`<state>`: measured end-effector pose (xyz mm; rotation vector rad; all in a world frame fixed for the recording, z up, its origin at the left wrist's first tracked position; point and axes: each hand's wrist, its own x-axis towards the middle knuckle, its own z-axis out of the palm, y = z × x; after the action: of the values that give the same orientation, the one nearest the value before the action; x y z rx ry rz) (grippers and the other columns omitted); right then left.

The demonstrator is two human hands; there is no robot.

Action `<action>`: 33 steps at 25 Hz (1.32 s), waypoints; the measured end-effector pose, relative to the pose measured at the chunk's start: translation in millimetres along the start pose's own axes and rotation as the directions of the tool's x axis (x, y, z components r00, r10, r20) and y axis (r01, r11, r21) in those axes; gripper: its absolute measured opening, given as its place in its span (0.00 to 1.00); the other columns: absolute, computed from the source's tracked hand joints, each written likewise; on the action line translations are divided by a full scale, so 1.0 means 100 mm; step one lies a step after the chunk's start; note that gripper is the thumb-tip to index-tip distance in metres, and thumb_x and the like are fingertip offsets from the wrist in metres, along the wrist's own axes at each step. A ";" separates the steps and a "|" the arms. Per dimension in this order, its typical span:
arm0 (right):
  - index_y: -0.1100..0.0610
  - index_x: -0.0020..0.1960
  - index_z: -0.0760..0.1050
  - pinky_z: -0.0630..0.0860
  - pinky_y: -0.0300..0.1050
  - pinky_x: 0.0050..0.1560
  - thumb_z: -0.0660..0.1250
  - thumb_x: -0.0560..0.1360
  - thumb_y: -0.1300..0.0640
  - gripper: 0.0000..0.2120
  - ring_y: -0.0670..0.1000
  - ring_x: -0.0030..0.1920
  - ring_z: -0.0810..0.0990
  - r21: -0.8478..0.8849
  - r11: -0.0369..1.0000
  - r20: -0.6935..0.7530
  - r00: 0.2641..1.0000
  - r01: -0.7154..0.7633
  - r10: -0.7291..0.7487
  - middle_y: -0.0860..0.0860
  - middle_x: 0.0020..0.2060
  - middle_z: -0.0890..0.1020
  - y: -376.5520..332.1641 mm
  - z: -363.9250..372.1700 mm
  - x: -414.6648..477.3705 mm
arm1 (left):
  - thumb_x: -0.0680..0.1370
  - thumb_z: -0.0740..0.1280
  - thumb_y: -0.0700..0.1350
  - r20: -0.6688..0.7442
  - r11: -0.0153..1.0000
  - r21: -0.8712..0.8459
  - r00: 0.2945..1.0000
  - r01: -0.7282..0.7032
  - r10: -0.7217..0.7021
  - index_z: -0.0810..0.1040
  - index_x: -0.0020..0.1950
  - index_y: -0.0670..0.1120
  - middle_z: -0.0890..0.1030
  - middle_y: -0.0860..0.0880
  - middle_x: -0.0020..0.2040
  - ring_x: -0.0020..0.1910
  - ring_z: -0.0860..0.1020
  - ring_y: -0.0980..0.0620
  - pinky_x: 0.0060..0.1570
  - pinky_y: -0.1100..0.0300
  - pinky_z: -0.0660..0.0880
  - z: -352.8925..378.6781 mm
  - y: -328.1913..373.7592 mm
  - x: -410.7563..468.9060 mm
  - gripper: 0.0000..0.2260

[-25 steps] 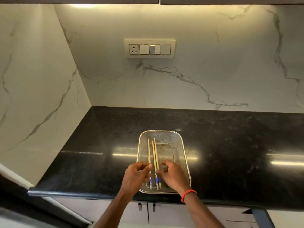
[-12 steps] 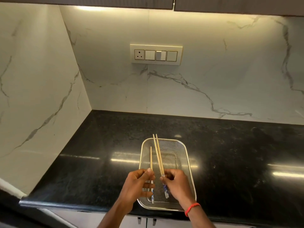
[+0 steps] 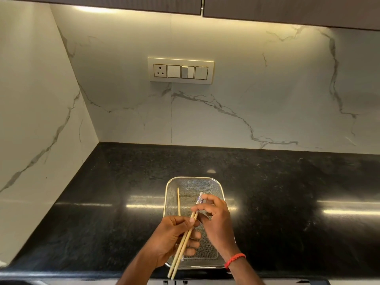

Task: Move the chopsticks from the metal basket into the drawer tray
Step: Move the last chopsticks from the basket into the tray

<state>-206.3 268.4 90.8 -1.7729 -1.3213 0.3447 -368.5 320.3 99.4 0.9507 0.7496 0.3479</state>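
A rectangular metal mesh basket (image 3: 218, 185) sits on the black counter near its front edge. My right hand (image 3: 218, 225) holds a pair of wooden chopsticks (image 3: 184, 245) by their blue-patterned ends, lifted above the basket with the thin tips pointing back toward me over the counter edge. My left hand (image 3: 171, 237) pinches the same pair at mid-length. One more single chopstick (image 3: 178, 200) lies in the basket along its left side, its near end hidden behind my left hand. No drawer tray is in view.
The black granite counter (image 3: 287, 202) runs into a corner, with white marble walls at the back and left. A switch panel (image 3: 181, 71) is on the back wall. Dark cabinets hang overhead. Drawer handles (image 3: 174, 282) peek below the counter edge.
The pair of chopsticks has been lifted out of the basket and swung around, so the patterned ends now point away and the tips toward me. One chopstick stays in the basket.
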 end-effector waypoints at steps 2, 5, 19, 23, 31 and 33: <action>0.41 0.45 0.83 0.78 0.39 0.57 0.75 0.71 0.61 0.14 0.42 0.63 0.72 0.028 1.000 0.013 1.000 -0.013 0.013 0.43 0.63 0.73 -0.04 0.02 0.02 | 0.73 0.74 0.48 -0.010 1.000 0.021 1.000 0.001 -0.001 0.81 0.57 0.36 0.85 0.36 0.45 0.37 0.84 0.43 0.36 0.52 0.83 -0.01 -0.01 -0.01 0.19; 0.40 0.49 0.81 0.78 0.33 0.53 0.73 0.73 0.64 0.18 0.40 0.61 0.74 0.123 0.992 -0.008 1.000 -0.029 0.030 0.41 0.61 0.72 -0.09 0.07 0.04 | 0.74 0.72 0.46 -0.033 0.999 0.035 0.999 -0.014 0.015 0.78 0.58 0.35 0.85 0.37 0.45 0.36 0.84 0.44 0.35 0.53 0.83 -0.05 0.00 -0.04 0.18; 0.45 0.61 0.71 0.83 0.45 0.41 0.72 0.74 0.60 0.21 0.48 0.41 0.82 -0.020 0.938 0.375 0.867 -0.347 0.328 0.48 0.44 0.80 0.05 0.60 -0.01 | 0.71 0.73 0.44 -0.281 0.987 -0.032 0.949 -0.156 0.141 0.81 0.55 0.38 0.86 0.37 0.51 0.48 0.86 0.36 0.39 0.45 0.84 -0.41 -0.03 -0.16 0.16; 0.48 0.62 0.70 0.80 0.38 0.37 0.75 0.71 0.61 0.24 0.47 0.38 0.81 0.067 0.880 0.436 0.807 -0.470 0.398 0.51 0.42 0.80 0.04 0.58 -0.01 | 0.71 0.73 0.44 -0.293 0.987 -0.045 0.946 -0.157 0.137 0.80 0.56 0.37 0.87 0.39 0.51 0.49 0.86 0.36 0.40 0.45 0.84 -0.43 -0.04 -0.16 0.17; 0.47 0.46 0.84 0.81 0.38 0.41 0.73 0.72 0.64 0.11 0.48 0.43 0.84 0.369 0.817 0.274 0.892 -0.444 0.361 0.51 0.41 0.85 -0.12 0.25 0.01 | 0.80 0.67 0.41 -0.260 0.991 -0.053 0.960 -0.123 0.105 0.78 0.58 0.37 0.86 0.37 0.52 0.46 0.86 0.36 0.36 0.48 0.84 -0.38 -0.05 -0.12 0.10; 0.46 0.46 0.84 0.81 0.40 0.44 0.74 0.72 0.61 0.11 0.47 0.45 0.83 0.396 0.854 0.146 0.941 -0.338 0.305 0.49 0.45 0.84 -0.18 0.20 0.06 | 0.80 0.67 0.41 -0.243 0.992 -0.042 0.964 -0.122 0.108 0.78 0.58 0.37 0.86 0.37 0.52 0.46 0.86 0.36 0.36 0.47 0.84 -0.35 -0.04 -0.11 0.10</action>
<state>-228.8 283.9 94.5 -1.6161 -0.9060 0.8288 -401.4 332.7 88.2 0.9097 0.9020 0.5918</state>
